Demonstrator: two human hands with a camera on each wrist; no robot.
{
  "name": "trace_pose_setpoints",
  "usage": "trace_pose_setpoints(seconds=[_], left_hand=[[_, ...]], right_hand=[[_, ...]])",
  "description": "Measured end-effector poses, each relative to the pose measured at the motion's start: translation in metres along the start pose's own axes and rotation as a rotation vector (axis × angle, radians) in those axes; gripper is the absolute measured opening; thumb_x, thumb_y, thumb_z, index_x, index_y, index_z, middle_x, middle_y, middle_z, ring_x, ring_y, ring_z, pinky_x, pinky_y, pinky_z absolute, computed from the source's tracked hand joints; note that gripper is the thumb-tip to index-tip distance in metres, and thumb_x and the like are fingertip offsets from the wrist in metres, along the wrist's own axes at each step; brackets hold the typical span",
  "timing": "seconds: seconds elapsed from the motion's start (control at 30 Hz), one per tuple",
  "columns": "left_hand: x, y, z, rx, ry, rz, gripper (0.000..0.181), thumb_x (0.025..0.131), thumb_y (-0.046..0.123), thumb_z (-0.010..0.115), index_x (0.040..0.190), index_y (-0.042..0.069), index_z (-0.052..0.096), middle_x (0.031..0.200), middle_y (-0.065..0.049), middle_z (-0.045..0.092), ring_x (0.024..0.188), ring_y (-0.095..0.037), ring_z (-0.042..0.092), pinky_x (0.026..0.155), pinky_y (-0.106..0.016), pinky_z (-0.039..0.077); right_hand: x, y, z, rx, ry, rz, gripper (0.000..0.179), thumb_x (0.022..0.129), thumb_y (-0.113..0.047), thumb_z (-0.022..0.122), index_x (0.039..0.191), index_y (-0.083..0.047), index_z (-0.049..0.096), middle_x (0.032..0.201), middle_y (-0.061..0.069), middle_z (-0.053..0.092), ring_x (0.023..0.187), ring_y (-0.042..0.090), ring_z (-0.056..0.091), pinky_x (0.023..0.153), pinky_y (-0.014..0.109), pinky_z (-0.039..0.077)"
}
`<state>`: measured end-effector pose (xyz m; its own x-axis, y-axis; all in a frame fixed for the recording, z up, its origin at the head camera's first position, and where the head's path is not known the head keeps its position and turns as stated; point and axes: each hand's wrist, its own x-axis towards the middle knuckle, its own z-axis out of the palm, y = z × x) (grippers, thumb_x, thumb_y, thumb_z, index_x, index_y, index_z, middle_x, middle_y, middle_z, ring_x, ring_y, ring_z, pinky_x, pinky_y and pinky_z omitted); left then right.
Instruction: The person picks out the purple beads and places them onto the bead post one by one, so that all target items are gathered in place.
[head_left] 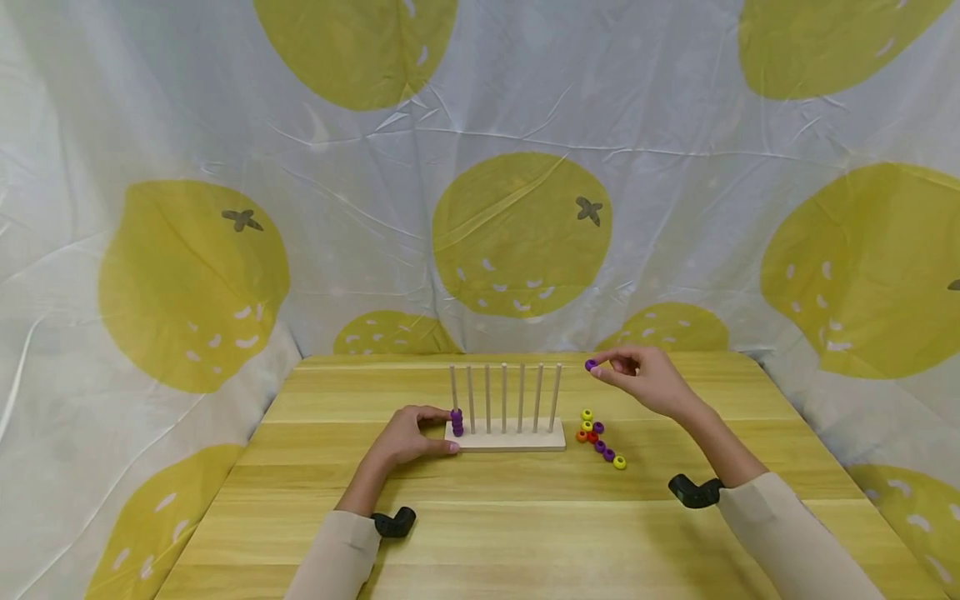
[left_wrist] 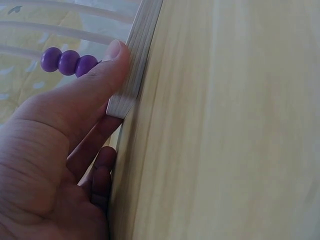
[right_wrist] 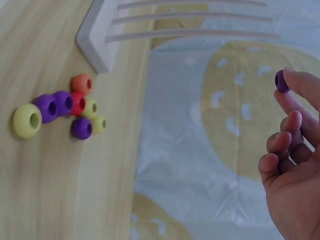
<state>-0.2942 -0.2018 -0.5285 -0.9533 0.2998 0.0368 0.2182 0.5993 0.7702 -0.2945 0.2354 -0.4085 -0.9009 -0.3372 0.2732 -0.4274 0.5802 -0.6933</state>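
Note:
A pale wooden peg rack [head_left: 512, 447] with several upright rods stands on the table, and a stack of purple beads [head_left: 457, 422] is threaded on its leftmost rod. My left hand [head_left: 408, 435] grips the left end of the base, thumb along the front side; in the left wrist view the thumb [left_wrist: 100, 75] partly hides the lowest part of the stack [left_wrist: 68, 62]. Up and to the right of the rack, my right hand [head_left: 648, 382] pinches one purple bead [head_left: 591, 365] between thumb and index finger. That bead [right_wrist: 282, 81] is held in the air, apart from the rods.
Loose yellow, purple, orange and red beads lie in a cluster on the wooden table [head_left: 510, 533], just right of the rack; a yellow bead [head_left: 619, 462] is the nearest of them. Behind the table hangs a lemon-print cloth [head_left: 375, 250]. Black devices sit at both wrists.

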Motion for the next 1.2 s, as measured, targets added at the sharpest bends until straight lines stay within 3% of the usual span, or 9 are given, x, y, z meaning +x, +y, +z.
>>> trace_pose_setpoints(seconds=[0.63, 1.2], left_hand=[[-0.001, 0.002, 0.0, -0.005, 0.001, 0.003, 0.06, 0.071, 0.043, 0.095, 0.125, 0.022, 0.076, 0.127, -0.002, 0.074, 0.127, -0.028, 0.064, 0.11, -0.051, 0.049], [-0.002, 0.003, -0.001, -0.01, -0.001, -0.011, 0.061, 0.071, 0.042, 0.095, 0.125, 0.022, 0.075, 0.129, -0.003, 0.073, 0.129, -0.03, 0.062, 0.112, -0.052, 0.047]], right_hand=[[0.034, -0.051, 0.02, 0.03, -0.044, -0.113, 0.023, 0.098, -0.037, 0.072, 0.114, -0.021, 0.078, 0.078, 0.002, 0.055, 0.063, 0.018, 0.043, 0.058, 0.029, 0.036], [0.056, -0.081, 0.049, 0.069, -0.085, -0.129, 0.024, 0.098, -0.036, 0.072, 0.114, -0.019, 0.079, 0.079, 0.002, 0.057, 0.065, 0.019, 0.045, 0.06, 0.029, 0.037]])
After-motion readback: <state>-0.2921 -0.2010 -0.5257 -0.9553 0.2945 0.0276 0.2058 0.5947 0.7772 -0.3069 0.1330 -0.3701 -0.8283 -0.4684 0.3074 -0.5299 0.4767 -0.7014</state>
